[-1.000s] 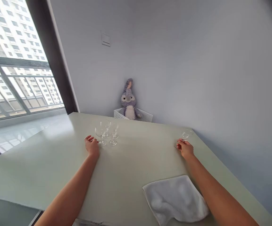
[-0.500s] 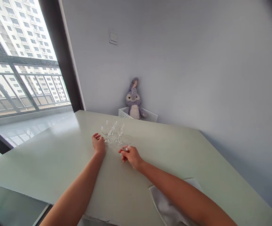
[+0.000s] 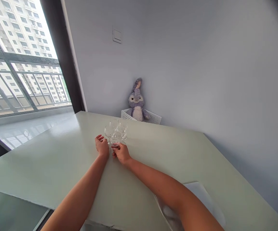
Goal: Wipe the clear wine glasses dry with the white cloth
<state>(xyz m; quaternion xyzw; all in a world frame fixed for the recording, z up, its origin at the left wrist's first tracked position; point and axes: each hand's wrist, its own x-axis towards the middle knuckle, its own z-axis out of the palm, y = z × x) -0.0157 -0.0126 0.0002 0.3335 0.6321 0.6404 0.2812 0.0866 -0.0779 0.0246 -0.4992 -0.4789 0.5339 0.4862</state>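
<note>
Clear glass forms the small stemmed goblet (image 3: 115,138) pinched low down between the thumb and fingers of the right hand (image 3: 121,153), roughly upright at the near side of a cluster of similar glasses (image 3: 122,129); whether its foot meets the table (image 3: 163,150) cannot be told. The left hand (image 3: 102,145) lies just beside the cluster on its left, fingers loosely bent and grasping nothing, though any contact with a glass there is unclear. The right forearm crosses over a pale cloth (image 3: 207,197) on the near right of the pale green tabletop. Past the far edge, a purple plush toy (image 3: 137,104) sits in a white perforated basket (image 3: 155,119), below a wall switch (image 3: 117,36), with a window (image 3: 20,69) to the left
</note>
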